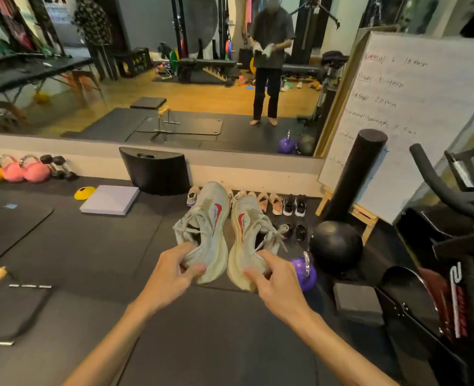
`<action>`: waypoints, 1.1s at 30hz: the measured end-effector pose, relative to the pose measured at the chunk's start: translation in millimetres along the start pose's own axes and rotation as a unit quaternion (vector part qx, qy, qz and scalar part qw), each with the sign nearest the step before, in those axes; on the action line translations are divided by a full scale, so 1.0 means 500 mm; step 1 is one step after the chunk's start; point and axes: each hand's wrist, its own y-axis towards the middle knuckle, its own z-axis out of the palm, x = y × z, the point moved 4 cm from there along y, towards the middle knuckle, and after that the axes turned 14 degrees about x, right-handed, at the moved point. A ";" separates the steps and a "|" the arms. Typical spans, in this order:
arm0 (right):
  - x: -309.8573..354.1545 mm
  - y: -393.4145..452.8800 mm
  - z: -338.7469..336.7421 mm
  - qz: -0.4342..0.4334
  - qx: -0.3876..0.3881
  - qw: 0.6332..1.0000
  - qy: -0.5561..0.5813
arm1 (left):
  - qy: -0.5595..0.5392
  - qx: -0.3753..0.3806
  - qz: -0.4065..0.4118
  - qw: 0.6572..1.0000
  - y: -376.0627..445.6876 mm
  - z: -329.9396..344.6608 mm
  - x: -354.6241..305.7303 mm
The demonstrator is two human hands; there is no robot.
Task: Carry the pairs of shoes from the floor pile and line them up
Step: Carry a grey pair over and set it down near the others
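The black floor mat (96,246) runs up to the mirror wall (258,171), and along its base a row of shoes (275,204) is lined up with toes to the wall, a second short row of dark shoes (293,231) sitting just in front of it. Held in the air over the mat, toes forward, is the pair in hand: the left hand (174,270) pinches the heel of the left white shoe (205,227), thumb under the sole and fingers curled into the collar, while the right hand (272,277) grips the heel of the right white shoe (247,232) the same way. The step looks like carrying the pair to the row. To do it well, keep both shoes level and parallel, aim for the free end of the line, and mind the purple kettlebell (304,271) and black ball (336,247) near the right hand.
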 end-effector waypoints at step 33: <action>-0.622 1.213 -0.123 0.213 0.092 0.973 0.015 | 0.007 0.130 -0.139 0.982 1.301 -0.037 0.608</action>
